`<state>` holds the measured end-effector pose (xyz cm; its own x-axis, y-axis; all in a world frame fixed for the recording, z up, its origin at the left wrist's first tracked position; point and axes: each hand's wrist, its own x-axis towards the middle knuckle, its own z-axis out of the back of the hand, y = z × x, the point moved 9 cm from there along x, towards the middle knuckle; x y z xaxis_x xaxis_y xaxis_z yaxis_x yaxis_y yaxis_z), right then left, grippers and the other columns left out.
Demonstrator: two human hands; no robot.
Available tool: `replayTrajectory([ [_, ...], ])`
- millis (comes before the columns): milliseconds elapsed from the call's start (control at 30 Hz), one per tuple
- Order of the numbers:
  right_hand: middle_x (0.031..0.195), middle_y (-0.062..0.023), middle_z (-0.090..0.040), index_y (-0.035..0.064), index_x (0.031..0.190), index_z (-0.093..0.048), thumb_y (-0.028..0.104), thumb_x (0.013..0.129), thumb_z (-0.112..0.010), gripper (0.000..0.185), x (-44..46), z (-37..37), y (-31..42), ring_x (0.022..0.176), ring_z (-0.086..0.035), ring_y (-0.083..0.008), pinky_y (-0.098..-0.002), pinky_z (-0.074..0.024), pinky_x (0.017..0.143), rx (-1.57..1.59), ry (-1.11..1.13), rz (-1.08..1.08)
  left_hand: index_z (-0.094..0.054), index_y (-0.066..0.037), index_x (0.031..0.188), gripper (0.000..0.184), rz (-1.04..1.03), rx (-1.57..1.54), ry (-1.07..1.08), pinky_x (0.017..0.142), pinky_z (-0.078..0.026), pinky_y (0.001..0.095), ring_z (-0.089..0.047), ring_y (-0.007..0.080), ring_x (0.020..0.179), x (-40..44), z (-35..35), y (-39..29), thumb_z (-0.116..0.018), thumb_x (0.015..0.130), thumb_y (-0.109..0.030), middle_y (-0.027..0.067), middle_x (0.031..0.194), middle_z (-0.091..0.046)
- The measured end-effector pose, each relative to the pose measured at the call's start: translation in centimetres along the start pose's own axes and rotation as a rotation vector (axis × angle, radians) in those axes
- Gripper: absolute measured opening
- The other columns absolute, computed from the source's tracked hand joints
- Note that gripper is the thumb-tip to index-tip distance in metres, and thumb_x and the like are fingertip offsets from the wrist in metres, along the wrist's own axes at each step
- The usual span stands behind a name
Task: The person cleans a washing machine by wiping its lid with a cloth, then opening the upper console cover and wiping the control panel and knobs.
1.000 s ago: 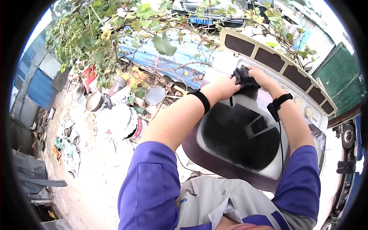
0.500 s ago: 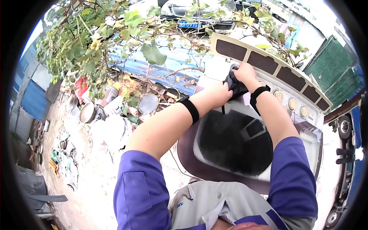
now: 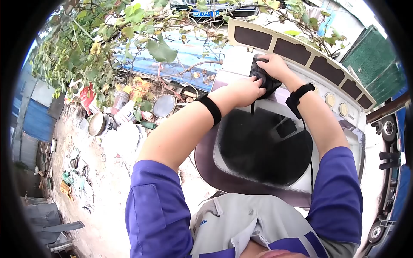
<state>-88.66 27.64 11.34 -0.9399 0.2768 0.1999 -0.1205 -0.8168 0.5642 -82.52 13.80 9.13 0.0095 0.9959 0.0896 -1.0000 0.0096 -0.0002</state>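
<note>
Bright yard (image 3: pixel 109 210), leafy vine (image 3: pixel 161 50)
A car (image 3: pixel 205 14) stands behind the vine; blue sheeting (image 3: pixel 186 60) lies beneath the vine's leaves.

From head height, a single round-edged, wide view is angled forward and down; the washing machine (image 3: pixel 266 150) is seen near, a car (image 3: pixel 205 13) farther off.

**Pale, littered dirt ground (image 3: pixel 107 215) bore a boxy, white-and-purple washing machine (image 3: pixel 223 172)**

Left of the washing machine, a round grey disc (image 3: pixel 164 105) lay nearest, with a small green cylinder (image 3: pixel 148 125) farther out and a round, brown-rimmed bowl (image 3: pixel 96 124) beyond that. Tangled green-and-white scraps (image 3: pixel 77 176) lay well apart from the machine on that side. On the machine's top, near its rear, was a crumpled black cloth (image 3: pixel 270 85).
</note>
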Motion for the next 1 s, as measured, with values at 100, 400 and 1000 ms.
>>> replayTrajectory([
  [100,0.103,-0.0180,-0.071,0.0072,0.106,-0.073,0.021,0.070,-0.071,0.038,0.0,0.4,-0.4,0.096,-0.068,-0.0298,-0.0328,-0.0510,0.089,0.031,0.036,-0.140,-0.055,-0.004,0.126,0.042,-0.026,0.006,-0.042,0.098,-0.047,0.0407,-0.051,0.0381,0.122,0.0,0.2,-1.2,-0.053,0.085,-0.007,0.0210,0.127,-0.054],
  [400,0.096,-0.0207,-0.068,0.0042,0.094,-0.072,0.007,0.071,-0.063,0.025,-0.9,-1.1,3.6,0.096,-0.063,-0.0377,-0.0416,-0.0505,0.087,-0.297,-0.109,0.150,-0.058,-0.005,0.123,0.041,-0.002,0.053,-0.225,0.093,-0.050,0.0396,-0.054,0.0338,0.116,-0.2,0.3,-2.8,-0.056,0.083,-0.010,0.0201,0.128,-0.054],
  [1000,0.099,-0.0141,-0.064,0.0060,0.090,-0.071,-0.007,0.073,-0.054,0.027,-1.1,-3.8,3.0,0.098,-0.060,-0.0339,-0.0396,-0.0484,0.085,-0.237,0.261,0.388,-0.061,-0.004,0.109,0.028,0.077,0.079,-0.275,0.089,-0.051,0.0411,-0.057,0.0350,0.108,0.3,-0.3,-3.1,-0.056,0.082,-0.013,0.0189,0.119,-0.056],
])
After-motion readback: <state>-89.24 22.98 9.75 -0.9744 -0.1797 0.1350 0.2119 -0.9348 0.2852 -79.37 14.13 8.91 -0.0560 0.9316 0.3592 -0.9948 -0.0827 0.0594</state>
